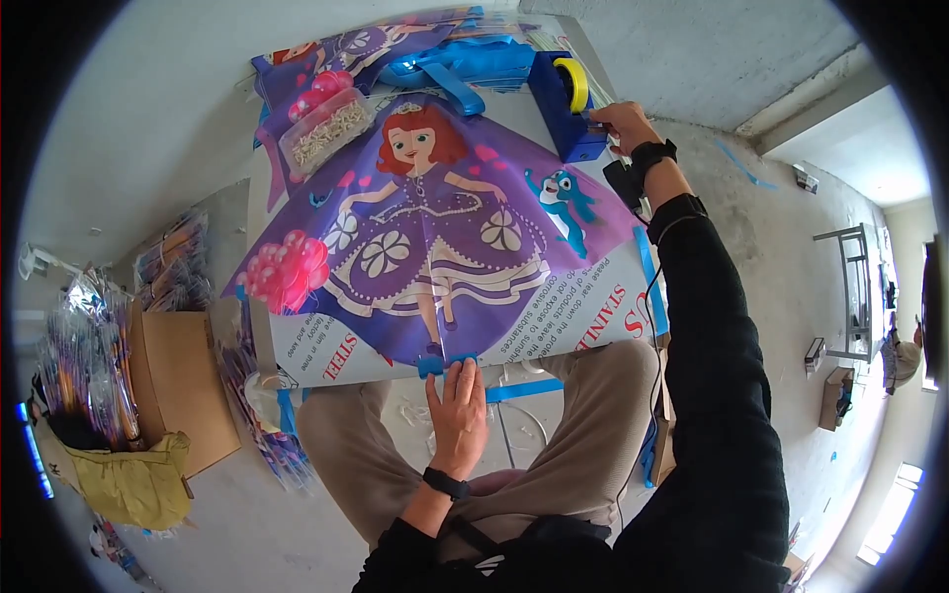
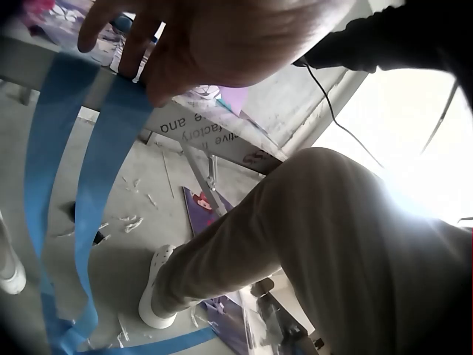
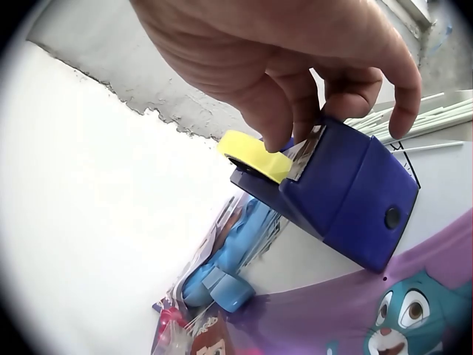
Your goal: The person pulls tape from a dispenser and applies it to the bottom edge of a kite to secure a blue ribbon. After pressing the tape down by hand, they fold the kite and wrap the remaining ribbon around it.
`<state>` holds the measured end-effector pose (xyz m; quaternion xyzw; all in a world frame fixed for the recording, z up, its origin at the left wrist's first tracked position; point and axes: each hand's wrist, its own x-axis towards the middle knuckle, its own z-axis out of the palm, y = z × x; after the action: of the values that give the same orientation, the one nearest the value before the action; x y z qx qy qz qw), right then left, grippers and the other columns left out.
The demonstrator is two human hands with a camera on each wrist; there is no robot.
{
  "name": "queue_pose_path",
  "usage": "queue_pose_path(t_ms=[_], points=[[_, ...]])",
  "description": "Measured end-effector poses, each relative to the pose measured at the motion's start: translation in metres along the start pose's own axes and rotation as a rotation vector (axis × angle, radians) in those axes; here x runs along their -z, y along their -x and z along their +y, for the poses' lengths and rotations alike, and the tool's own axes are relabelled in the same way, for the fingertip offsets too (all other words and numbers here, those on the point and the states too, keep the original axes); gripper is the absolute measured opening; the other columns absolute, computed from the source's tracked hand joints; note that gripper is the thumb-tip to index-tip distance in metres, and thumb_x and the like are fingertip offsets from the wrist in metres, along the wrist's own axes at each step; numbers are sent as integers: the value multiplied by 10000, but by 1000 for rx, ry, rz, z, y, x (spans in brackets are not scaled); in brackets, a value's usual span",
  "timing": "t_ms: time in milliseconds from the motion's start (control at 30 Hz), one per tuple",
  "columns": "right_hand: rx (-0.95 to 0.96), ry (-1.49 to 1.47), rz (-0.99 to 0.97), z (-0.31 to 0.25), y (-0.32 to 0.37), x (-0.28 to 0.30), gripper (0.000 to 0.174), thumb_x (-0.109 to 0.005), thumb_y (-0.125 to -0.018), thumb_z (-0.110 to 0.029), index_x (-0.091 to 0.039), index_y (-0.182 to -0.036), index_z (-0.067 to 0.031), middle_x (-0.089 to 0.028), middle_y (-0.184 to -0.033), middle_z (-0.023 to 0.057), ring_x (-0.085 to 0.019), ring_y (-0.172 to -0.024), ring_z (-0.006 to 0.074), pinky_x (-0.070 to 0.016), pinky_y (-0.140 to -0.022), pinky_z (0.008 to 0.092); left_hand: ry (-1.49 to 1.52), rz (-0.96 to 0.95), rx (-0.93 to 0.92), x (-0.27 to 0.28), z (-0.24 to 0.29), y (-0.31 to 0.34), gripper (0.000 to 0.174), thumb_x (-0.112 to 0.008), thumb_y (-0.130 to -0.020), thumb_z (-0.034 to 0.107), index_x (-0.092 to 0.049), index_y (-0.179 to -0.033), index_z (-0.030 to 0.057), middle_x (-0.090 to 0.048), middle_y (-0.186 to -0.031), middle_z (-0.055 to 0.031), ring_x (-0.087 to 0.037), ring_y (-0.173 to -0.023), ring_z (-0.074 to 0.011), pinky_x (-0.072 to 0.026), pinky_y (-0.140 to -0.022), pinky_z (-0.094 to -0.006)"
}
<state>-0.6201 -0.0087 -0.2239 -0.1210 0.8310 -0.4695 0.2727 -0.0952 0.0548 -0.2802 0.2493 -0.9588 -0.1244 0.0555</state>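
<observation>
A purple printed sheet [image 1: 435,217] with a princess figure lies spread over the table. My left hand [image 1: 458,415] rests at its near bottom edge, fingers nearly straight, with the fingertips on a blue ribbon [image 1: 435,366]. Two lengths of that ribbon [image 2: 103,170] hang below the table edge in the left wrist view. At the far right corner stands a blue tape dispenser [image 1: 561,109] with a yellow tape roll [image 1: 571,84]. My right hand [image 1: 628,127] is over its cutter end, thumb and curled fingers pinching the tape at the blade [image 3: 304,154].
A clear box of small pale pieces [image 1: 328,133] sits at the back left, beside a bundle of blue ribbon [image 1: 460,64]. Thin white rods [image 3: 436,117] lie behind the dispenser. On the floor at left are a cardboard box [image 1: 183,385] and plastic-wrapped bundles [image 1: 89,366].
</observation>
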Motion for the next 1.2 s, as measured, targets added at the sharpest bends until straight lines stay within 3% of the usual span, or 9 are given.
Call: queue_pose_path(t_ms=[67, 100, 167, 367, 500, 767, 967, 1067, 1200], points=[[-79, -55, 35, -3, 6, -4, 134, -746, -846, -151, -648, -808, -69, -406, -617, -6, -464, -604, 177, -412, -762, 505, -2, -13, 1, 0, 0, 0, 420, -637, -850, 23, -623, -1269, -18, -537, -1372, -91, -523, -1276, -280, -331, -1095, -600], [-82, -55, 33, -5, 8, -5, 134, -746, -846, -151, -648, -808, -69, -406, -617, -6, -464, -604, 177, -412, -762, 505, -2, -15, 2, 1, 0, 1, 420, -637, -850, 23, -623, -1269, -18, -537, -1372, -91, -523, -1276, -280, -331, -1095, -600], [-50, -61, -2, -3, 9, -1, 168, -752, -838, -134, -612, -781, -58, -428, -647, 6, -486, -635, 184, -432, -854, 588, 26, -13, 11, 0, 0, 0, 424, -635, -848, 17, -621, -1271, -15, -534, -1380, -89, -518, -1282, -278, -326, -1098, -601], [-6, -350, -103, 6, -4, 5, 169, -721, -863, -89, -606, -764, -15, -469, -698, 32, -531, -678, 185, -467, -843, 712, 13, -24, 8, 3, 0, 1, 438, -636, -840, 12, -617, -1278, -5, -526, -1392, -82, -507, -1298, -275, -314, -1104, -605], [84, -475, -170, 19, -10, 11, 132, -700, -874, -65, -626, -795, 10, -528, -772, 68, -556, -703, 195, -496, -781, 713, 24, -21, 8, 1, 0, 1, 447, -641, -840, 19, -613, -1285, 0, -524, -1396, -75, -506, -1300, -268, -307, -1108, -608], [141, -725, 7, 34, 26, 5, 146, -654, -880, -13, -669, -979, 93, -622, -943, 125, -648, -895, 283, -541, -787, 667, 16, -10, 14, -2, -2, 2, 493, -670, -808, 12, -607, -1298, 24, -528, -1393, -55, -503, -1303, -259, -289, -1118, -616], [220, -845, -31, 54, 34, -2, 169, -637, -882, 33, -648, -1035, 107, -632, -1070, 153, -650, -979, 328, -541, -871, 622, 36, -15, 23, 2, 0, 1, 559, -678, -754, -66, -600, -1302, 16, -521, -1398, -63, -482, -1318, -262, -289, -1129, -585], [220, -896, 17, 54, 39, -8, 265, -691, -803, 80, -622, -1050, 146, -607, -1114, 180, -636, -999, 349, -533, -833, 586, 43, -16, 25, 3, 0, 1, 561, -678, -753, -66, -602, -1303, 20, -525, -1396, -60, -483, -1318, -261, -289, -1130, -585], [212, -885, 32, 59, 39, -10, 272, -698, -794, 82, -623, -1045, 155, -596, -1134, 170, -637, -985, 337, -542, -815, 542, 45, -12, 27, 1, -1, 1, 568, -679, -749, -67, -603, -1304, 24, -528, -1396, -58, -485, -1318, -259, -288, -1130, -586]])
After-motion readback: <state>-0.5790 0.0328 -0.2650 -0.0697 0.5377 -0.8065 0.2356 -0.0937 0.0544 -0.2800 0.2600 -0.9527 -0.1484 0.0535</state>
